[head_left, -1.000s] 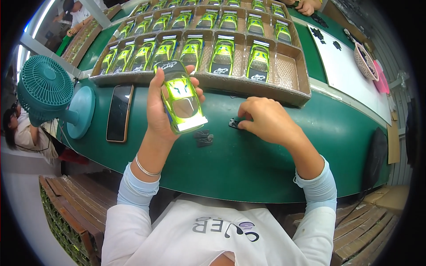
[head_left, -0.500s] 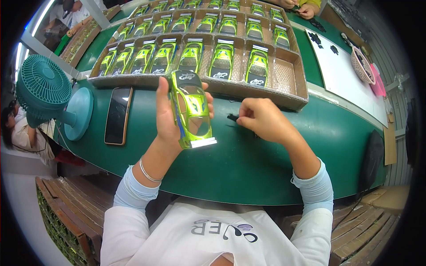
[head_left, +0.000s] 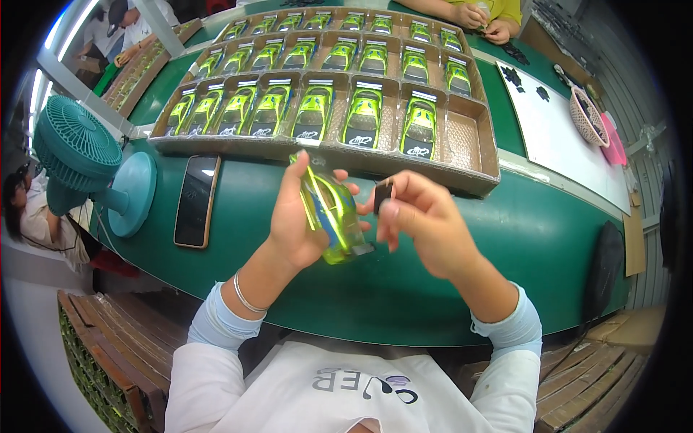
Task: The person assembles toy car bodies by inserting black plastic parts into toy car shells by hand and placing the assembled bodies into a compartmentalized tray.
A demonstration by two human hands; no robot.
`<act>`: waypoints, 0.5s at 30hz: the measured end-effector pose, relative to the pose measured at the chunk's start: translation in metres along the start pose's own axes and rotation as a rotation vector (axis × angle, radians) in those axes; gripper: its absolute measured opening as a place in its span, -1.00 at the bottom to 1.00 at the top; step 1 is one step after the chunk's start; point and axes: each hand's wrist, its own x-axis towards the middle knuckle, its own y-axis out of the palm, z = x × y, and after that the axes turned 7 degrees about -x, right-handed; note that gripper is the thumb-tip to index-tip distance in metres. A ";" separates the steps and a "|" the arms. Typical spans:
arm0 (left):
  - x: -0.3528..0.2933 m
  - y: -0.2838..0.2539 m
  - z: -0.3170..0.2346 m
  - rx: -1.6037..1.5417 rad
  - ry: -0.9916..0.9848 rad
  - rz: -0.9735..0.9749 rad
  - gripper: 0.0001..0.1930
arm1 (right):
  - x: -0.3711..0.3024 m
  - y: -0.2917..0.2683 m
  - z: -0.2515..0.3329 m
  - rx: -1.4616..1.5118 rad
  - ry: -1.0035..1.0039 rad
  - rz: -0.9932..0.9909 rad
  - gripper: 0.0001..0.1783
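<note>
My left hand (head_left: 296,216) is wrapped round a lime-green toy car body (head_left: 333,213), tilted on its side and smeared by motion. Close by on the right, my right hand (head_left: 426,220) pinches a small flat black part (head_left: 382,196) between thumb and fingers, just short of the car body. Beyond both hands stands a shallow cardboard tray (head_left: 332,153) with rows of the same green car bodies, such as one toy car (head_left: 363,115) in the near row. The compartment (head_left: 468,144) at the tray's near right corner holds no car.
A phone (head_left: 195,202) and a teal fan (head_left: 79,151) stand at left. On the right lie a white board (head_left: 548,144) with black pieces, a pink basket (head_left: 588,119) and a dark rounded object (head_left: 603,267). A co-worker's hands (head_left: 484,22) work at the far right.
My right hand has lifted the black part off the table and brought it left toward the car body. My left hand has turned the car body sideways and shifted slightly right and nearer.
</note>
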 end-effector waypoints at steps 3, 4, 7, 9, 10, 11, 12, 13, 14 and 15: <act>0.007 -0.005 0.003 -0.007 -0.046 -0.035 -0.49 | -0.012 0.023 0.002 -0.630 -0.614 0.298 -0.88; 0.007 -0.002 0.004 0.042 -0.033 -0.058 -0.40 | -0.015 0.026 0.002 -0.634 -0.614 0.301 -0.88; 0.011 -0.006 0.003 0.019 -0.002 0.124 -0.43 | -0.016 0.028 0.002 -1.180 -0.721 0.265 -0.86; 0.009 -0.005 -0.002 -0.019 0.022 0.186 -0.46 | -0.012 0.019 -0.001 -1.008 -0.731 0.059 -0.83; 0.007 -0.003 -0.003 -0.050 0.021 0.186 -0.53 | -0.013 0.018 0.006 -0.905 -0.676 0.037 -0.86; 0.006 -0.001 -0.005 -0.079 0.019 0.187 -0.61 | -0.013 0.012 0.007 -0.905 -0.685 0.038 -0.86; 0.004 -0.001 -0.006 -0.013 0.028 0.269 -0.59 | -0.012 0.007 0.007 -0.750 -0.584 0.011 -0.89; 0.003 -0.003 -0.007 -0.019 0.026 0.275 -0.59 | -0.011 0.005 0.009 -0.594 -0.483 -0.018 -0.91; 0.002 -0.005 -0.008 -0.015 0.020 0.367 -0.58 | -0.012 0.006 0.014 -0.377 -0.297 -0.080 -0.92; 0.000 -0.004 -0.009 -0.001 0.017 0.458 -0.56 | -0.012 0.007 0.018 -0.205 -0.214 -0.143 -0.89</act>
